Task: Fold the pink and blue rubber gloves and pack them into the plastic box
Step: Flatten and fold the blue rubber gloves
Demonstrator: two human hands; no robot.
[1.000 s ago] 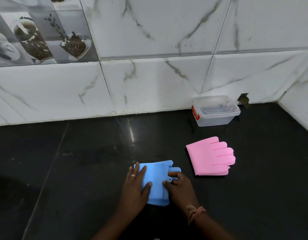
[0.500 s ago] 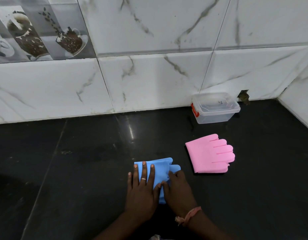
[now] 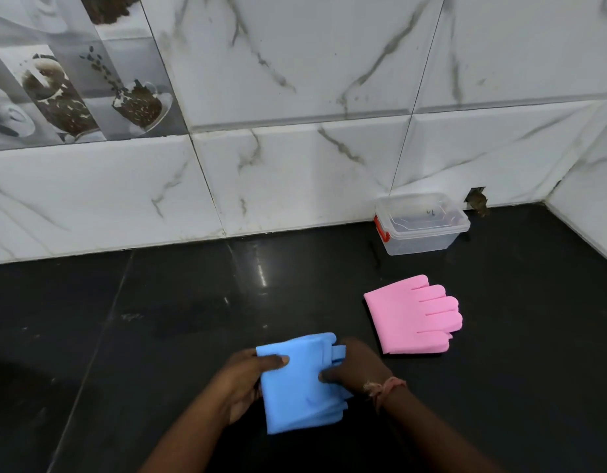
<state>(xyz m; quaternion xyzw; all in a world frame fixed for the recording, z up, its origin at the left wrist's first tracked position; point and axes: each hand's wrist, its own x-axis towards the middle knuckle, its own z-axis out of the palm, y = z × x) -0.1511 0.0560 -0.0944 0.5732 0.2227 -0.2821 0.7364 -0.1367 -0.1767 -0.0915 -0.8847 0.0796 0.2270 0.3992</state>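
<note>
The folded blue rubber glove (image 3: 297,387) is held between both hands just above the black counter near the front. My left hand (image 3: 240,380) grips its left edge with the thumb on top. My right hand (image 3: 358,368) grips its right edge, where the glove's fingers and a small tab stick out. The pink rubber glove (image 3: 411,317) lies flat and folded on the counter to the right, fingers pointing right. The clear plastic box (image 3: 421,227) with a red latch stands open against the tiled wall behind the pink glove; it looks empty.
A black polished counter (image 3: 158,319) runs under everything. White marble-look wall tiles (image 3: 295,165) close the back, and a side wall (image 3: 588,206) closes the right corner. A small hole in the wall (image 3: 476,199) sits just right of the box.
Both hands pressed flat on the blue glove half a second ago; now they grip its two edges, and the glove appears lifted and tilted toward me. The pink glove and box are unmoved.
</note>
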